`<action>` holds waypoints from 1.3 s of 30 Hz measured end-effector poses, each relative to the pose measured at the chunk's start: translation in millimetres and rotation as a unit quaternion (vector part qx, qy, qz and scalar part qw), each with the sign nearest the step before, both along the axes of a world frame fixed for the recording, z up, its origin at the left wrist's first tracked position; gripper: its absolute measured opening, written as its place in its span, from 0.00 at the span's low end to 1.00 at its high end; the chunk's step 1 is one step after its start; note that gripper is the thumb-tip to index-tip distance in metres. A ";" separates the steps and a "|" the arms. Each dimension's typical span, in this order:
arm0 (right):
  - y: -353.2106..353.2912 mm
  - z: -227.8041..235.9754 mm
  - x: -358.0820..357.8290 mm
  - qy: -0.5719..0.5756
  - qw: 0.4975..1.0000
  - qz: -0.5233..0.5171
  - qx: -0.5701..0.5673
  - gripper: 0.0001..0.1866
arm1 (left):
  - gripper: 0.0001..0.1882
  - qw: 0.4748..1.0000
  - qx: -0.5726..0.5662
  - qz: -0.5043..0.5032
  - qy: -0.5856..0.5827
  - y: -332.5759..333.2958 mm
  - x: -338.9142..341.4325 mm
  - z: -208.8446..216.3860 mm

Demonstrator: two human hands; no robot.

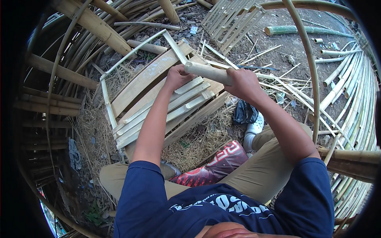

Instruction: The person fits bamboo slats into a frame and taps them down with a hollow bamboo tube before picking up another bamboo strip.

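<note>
My right hand [243, 84] is wrapped round a short, thick bamboo piece [206, 73]. The far end of this piece lies against the corner of a bent bamboo-strip frame [174, 47]. At that corner my left hand [178, 77] is closed, its fingers round the strip; their tips are partly hidden. Beneath both hands is a low wooden bench of planks [145, 77]. Several split bamboo slats [170, 107] lie side by side across it, below my left hand and forearm.
A slatted bamboo panel [232, 23] lies at the far side. Long bamboo poles [357, 107] are piled on the right, and thin strips [262, 55] are scattered on the ground. A curved pole [307, 59] rises near my right arm. A red printed sack [218, 164] lies between my legs.
</note>
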State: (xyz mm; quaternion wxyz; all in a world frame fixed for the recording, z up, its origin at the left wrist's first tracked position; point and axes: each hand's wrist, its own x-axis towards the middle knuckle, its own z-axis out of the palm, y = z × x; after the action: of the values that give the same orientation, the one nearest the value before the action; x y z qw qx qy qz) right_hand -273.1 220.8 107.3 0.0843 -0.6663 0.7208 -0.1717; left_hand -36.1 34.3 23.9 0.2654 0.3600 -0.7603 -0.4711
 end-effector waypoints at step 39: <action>-7.2 18.5 13.5 0.013 0.999 -0.003 -0.043 0.14 | 0.12 0.993 -0.091 0.050 -0.050 0.1 18.2 7.7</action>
State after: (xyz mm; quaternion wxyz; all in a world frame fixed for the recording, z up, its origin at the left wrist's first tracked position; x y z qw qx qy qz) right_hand -259.6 213.6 125.8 0.0462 -0.6694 0.7156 -0.1941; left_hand -17.9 34.3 31.5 0.2819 0.3951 -0.7934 -0.3672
